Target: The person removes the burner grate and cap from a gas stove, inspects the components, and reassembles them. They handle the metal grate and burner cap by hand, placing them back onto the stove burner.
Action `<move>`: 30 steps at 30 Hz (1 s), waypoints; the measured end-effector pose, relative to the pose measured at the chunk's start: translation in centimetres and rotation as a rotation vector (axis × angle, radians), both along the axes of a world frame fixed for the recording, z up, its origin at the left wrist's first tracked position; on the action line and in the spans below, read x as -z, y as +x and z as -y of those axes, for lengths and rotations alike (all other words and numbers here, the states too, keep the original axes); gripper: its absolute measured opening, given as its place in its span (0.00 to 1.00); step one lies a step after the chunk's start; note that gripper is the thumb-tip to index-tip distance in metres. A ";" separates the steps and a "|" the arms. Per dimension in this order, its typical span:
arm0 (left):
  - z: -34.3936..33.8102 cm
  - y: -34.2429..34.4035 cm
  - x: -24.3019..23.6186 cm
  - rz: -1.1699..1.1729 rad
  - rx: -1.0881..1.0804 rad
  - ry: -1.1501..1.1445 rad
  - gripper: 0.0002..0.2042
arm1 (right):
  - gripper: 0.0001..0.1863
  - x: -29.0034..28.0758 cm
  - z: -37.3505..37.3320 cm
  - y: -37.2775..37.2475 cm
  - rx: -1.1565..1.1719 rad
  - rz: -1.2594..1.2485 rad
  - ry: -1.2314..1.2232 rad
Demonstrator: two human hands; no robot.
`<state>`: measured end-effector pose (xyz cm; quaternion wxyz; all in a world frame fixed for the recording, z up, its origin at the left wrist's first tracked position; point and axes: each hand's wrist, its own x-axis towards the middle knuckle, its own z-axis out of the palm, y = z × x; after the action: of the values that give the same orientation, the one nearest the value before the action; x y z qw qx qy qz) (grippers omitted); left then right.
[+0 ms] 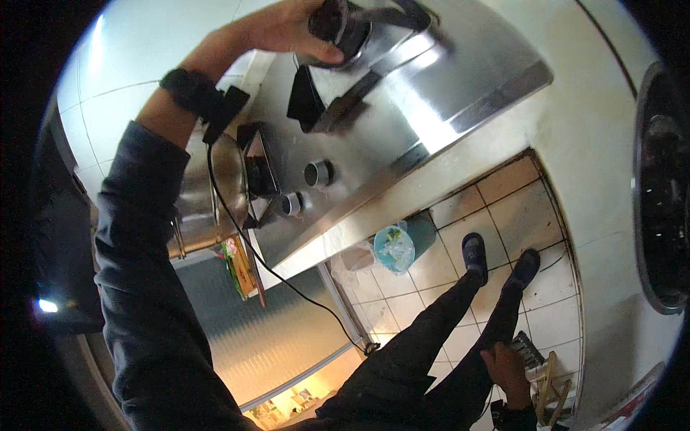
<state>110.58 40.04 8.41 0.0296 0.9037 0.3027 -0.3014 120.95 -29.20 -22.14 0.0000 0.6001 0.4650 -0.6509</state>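
Observation:
My left hand (287,29) reaches to the top of the view, its fingers wrapped round a black cylindrical thing (341,29). Beside that thing is a shiny steel surface, blurred, with a dark bar across it; its full shape is cut off by the upper edge. Beneath lies a steel stove top (388,136) with black pot supports (305,100) and two round knobs, the larger knob (318,172) higher up. Low at the right, my right hand (507,370) hangs beside my leg, its fingers loosely apart and holding nothing visible.
A large steel pot (208,187) stands left, below my left forearm. A black cable (280,276) runs down from the left wrist strap. On the tiled floor are a lined bin (395,248) and a wooden stool (550,388). A dark rimmed basin (661,194) sits right.

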 end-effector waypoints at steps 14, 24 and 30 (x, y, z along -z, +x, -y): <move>2.1 1.0 0.4 -0.101 -0.246 -0.052 0.32 | 0.32 11.6 15.7 -8.4 -0.281 -0.167 -0.144; 2.0 0.5 0.6 -0.136 -0.150 -0.046 0.36 | 0.30 12.3 15.3 -10.6 -0.356 -0.167 -0.192; 0.8 0.6 0.6 -0.145 -0.090 0.022 0.42 | 0.26 11.7 14.3 -11.5 -0.316 -0.263 -0.205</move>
<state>111.23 39.23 7.81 0.0111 0.8654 0.3475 -0.3609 109.43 -43.51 -33.86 0.1022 0.4266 0.4807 -0.7593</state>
